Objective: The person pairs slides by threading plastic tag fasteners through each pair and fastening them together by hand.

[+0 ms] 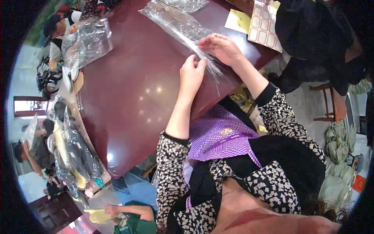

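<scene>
Measured from the middle of my view, both my hands are near twelve o'clock, close together over the near edge of the glossy dark-red table [124, 78]. My left hand [192, 72], at twelve, has its thumb and forefinger bent toward each other beside a bundle of thin whitish strands [214, 69]; I cannot tell whether they pinch any. My right hand [222, 47], at one, is open and loosely cupped over the other side, its fingers pointing toward eleven. The strands lie slantwise between my hands, their loose ends fanned toward one o'clock, and the long clear plastic sleeve [167, 24] stretches away from them toward eleven. Another crumpled clear bag [189, 4] rests just beyond it at twelve. Just past my right hand, at one, are a yellow sheet [238, 21] and a label sheet [265, 25] with red-outlined rectangles. A large clear bag [87, 43] is at ten, well apart from my hands; dark and yellowish goods in clear wrapping [74, 144] lie between eight and nine, with teal handles [99, 182] near them. At seven, a co-worker's hand [113, 210] touches a pale yellow object [97, 216]. My purple checked apron [218, 134] is at four.
</scene>
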`<action>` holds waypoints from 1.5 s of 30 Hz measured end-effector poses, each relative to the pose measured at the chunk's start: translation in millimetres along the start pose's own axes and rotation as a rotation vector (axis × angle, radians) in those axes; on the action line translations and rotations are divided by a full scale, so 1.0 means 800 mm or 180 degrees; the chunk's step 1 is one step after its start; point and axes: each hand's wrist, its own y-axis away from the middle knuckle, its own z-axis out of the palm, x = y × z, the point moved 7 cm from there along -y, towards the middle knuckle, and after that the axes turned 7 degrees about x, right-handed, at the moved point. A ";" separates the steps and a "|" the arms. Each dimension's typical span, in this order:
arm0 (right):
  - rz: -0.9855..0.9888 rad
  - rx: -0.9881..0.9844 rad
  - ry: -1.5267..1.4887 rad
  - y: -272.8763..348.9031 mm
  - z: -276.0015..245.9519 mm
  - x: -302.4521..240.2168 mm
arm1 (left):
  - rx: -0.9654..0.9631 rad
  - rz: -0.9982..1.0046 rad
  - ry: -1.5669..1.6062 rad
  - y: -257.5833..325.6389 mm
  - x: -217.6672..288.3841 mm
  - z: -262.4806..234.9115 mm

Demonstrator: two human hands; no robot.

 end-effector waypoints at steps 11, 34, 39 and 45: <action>-0.0737 0.0879 0.2723 0.028 -0.052 -0.062 | -0.0005 -0.1443 0.1604 -0.017 -0.044 0.000; -0.0611 0.0023 0.5107 -0.003 0.074 0.027 | 0.0012 -0.1524 0.1096 0.056 -0.017 -0.026; -0.0676 0.0138 0.5591 -0.036 0.054 0.038 | -0.0172 -0.1587 0.1256 0.071 -0.022 -0.026; -0.0827 0.0325 0.5484 -0.074 0.032 0.029 | -0.0444 -0.1761 0.1473 0.083 -0.021 -0.025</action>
